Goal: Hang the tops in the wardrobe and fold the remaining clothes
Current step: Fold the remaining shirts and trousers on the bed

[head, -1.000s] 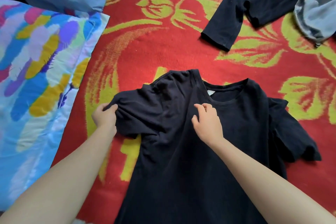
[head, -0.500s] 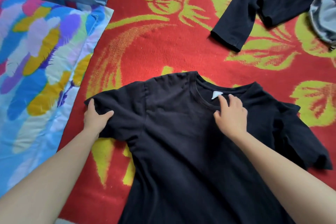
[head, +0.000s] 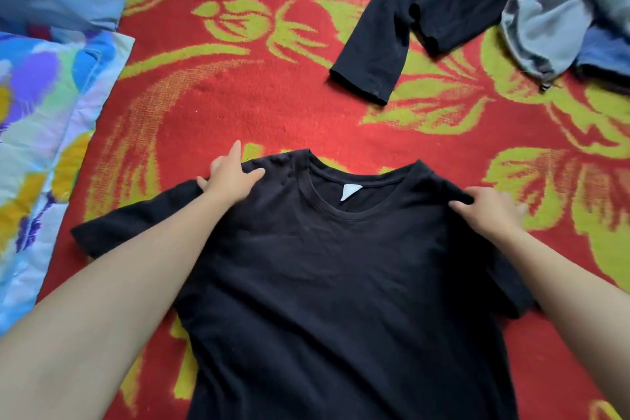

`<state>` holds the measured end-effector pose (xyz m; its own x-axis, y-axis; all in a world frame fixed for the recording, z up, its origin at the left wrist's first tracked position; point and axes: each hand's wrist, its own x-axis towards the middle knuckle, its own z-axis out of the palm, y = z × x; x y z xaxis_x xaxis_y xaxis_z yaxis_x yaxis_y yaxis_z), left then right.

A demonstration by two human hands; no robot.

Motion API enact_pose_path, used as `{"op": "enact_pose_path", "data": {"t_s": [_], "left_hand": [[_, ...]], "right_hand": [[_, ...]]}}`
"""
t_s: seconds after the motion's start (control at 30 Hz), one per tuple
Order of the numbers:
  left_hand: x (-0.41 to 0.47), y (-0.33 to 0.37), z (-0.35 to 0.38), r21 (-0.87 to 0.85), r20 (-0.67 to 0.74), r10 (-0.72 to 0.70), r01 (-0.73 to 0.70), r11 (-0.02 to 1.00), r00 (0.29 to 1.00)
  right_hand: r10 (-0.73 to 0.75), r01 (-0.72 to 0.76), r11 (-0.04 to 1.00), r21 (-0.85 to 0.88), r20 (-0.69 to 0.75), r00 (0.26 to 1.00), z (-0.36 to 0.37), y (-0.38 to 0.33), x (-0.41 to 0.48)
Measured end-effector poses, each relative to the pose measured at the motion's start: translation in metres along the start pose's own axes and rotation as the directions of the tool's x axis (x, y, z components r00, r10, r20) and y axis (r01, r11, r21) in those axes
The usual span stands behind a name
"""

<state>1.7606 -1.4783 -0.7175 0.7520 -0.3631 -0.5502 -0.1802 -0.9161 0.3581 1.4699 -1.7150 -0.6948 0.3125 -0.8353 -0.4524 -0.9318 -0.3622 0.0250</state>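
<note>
Pressing black T-shirt (head: pixel 324 283) shoulders are left hand (head: pixel 229 178) and right hand (head: pixel 488 212).

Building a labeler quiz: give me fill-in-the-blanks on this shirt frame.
The T-shirt spread on the red blanket is ___.
The left hand and right hand each touch one of its ___.
The label inside its collar is ___.
Missing: black; shoulders; white.
</note>
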Motion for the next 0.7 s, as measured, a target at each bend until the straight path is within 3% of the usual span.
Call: {"op": "enact_pose_path", "data": {"t_s": [0.1,0.23,0.33,0.47,0.6,0.7], "left_hand": [[0.007,0.012,-0.002,0.037,-0.177,-0.015,0.022,0.999,0.984],[0.011,0.038,-0.01,-0.1,-0.387,0.116,-0.167,0.981,0.915],[0.015,0.047,-0.002,-0.097,-0.428,0.087,-0.141,0.985,0.9],[0.005,0.034,0.023,0.025,-0.421,0.04,-0.032,0.999,0.906],[-0.039,0.031,0.064,0.233,-0.323,0.375,-0.311,0.921,0.869],[-0.093,0.038,0.111,0.369,-0.157,0.614,-0.53,0.763,0.774]], "right_hand": [[-0.003,0.013,0.998,0.065,-0.146,0.989,-0.013,0.007,0.006],[0.014,-0.006,1.0,0.024,-0.336,0.942,-0.016,0.016,0.014],[0.077,-0.054,0.995,0.084,-0.307,0.949,-0.005,0.016,0.022],[0.121,-0.081,0.968,0.24,-0.16,0.98,0.007,0.041,0.023],[0.354,-0.268,0.832,0.485,-0.093,0.931,0.016,0.102,0.0],[0.352,-0.285,0.748,0.599,0.007,0.936,0.031,0.125,-0.03]]}}
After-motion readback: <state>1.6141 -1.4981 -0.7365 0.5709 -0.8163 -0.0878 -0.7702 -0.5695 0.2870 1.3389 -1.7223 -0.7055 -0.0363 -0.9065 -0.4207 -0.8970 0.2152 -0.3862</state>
